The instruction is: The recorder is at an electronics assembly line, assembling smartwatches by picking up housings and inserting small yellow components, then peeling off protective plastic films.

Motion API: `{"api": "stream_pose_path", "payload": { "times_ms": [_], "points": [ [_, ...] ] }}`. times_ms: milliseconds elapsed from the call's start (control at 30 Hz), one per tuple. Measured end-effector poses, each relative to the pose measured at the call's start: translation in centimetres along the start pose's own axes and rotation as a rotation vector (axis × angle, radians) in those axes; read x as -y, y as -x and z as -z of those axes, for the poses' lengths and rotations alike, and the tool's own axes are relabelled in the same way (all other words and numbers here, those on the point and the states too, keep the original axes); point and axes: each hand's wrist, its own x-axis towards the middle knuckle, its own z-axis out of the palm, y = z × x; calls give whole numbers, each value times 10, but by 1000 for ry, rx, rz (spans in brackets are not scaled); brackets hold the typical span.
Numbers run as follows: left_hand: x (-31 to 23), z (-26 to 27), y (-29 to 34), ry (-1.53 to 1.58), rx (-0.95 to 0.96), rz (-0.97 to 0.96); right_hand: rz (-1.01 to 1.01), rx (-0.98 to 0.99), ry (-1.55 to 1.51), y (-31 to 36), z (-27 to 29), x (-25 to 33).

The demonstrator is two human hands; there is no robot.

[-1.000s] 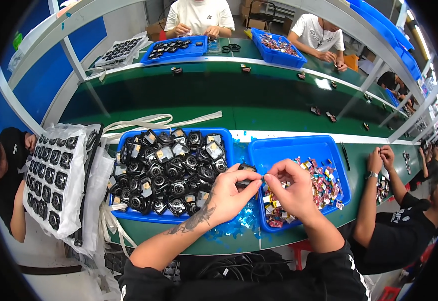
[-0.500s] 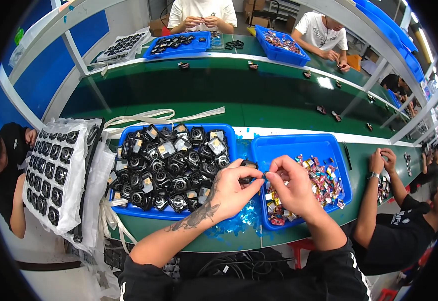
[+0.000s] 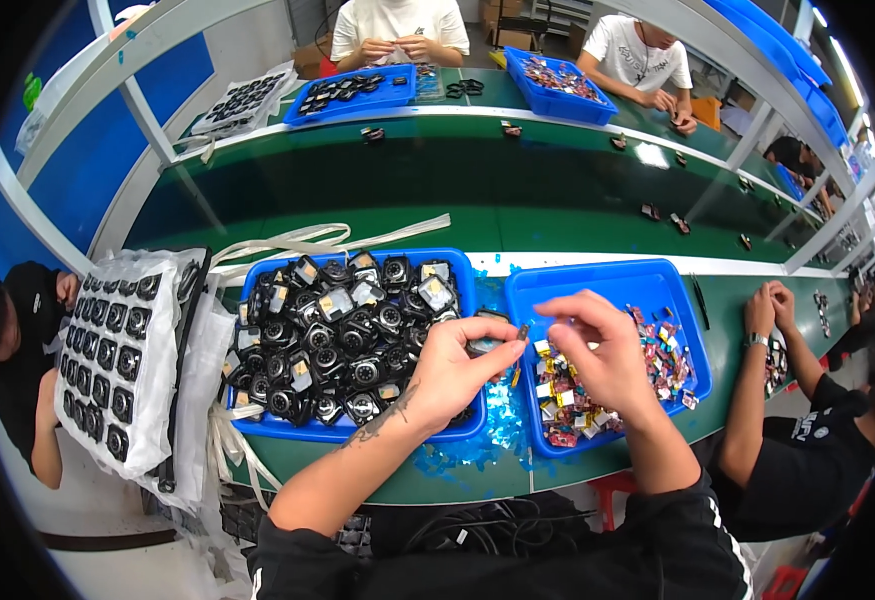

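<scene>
My left hand [image 3: 457,375] is closed on a black watch case [image 3: 489,340], above the gap between two blue trays. A small brownish strip [image 3: 523,332] sticks up at its thumb tip. To its right, my right hand [image 3: 607,360] hovers over the right tray, thumb and fingers apart with nothing visible between them. The left blue tray [image 3: 357,433] is heaped with black watch cases [image 3: 362,370], some showing pale or clear covers. Small red, white, yellow and silver parts [image 3: 662,350] lie in the right blue tray [image 3: 597,283].
Bits of blue film [image 3: 472,450] litter the green table between the trays. Far left stands a white sheet-lined tray [image 3: 102,340] of watch cases beside a person. White straps [image 3: 297,240] and tweezers [image 3: 699,302] lie near. Beyond runs a green belt [image 3: 377,180] carrying small parts; people work around.
My right hand has drawn away from the left one, its pinch opening. The small brownish strip now shows at my left thumb. The view has shifted slightly.
</scene>
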Motion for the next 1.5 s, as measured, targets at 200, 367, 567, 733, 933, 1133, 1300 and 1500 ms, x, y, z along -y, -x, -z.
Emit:
{"api": "stream_pose_path", "payload": {
  "times_ms": [200,367,567,733,933,1133,1300,1500],
  "points": [
    [2,-4,0,38,172,43,123,36,-427,1,-8,-23],
    [7,-2,-1,193,-105,-81,-24,-50,-401,8,-3,-15],
    [19,-12,0,130,-74,-257,-4,25,-293,5,-14,-8],
    [16,-13,4,132,8,-140,79,-65,21,3,-20,6],
    [15,-15,6,81,65,-211,199,-120,77,-1,-18,11],
    [16,-10,4,65,88,-206,232,-94,54,-4,-19,5],
    [14,-11,6,17,85,-225,229,-105,22,-5,-19,5],
    [16,-10,6,-92,87,-223,183,-43,61,-5,-12,8]
  ]
}}
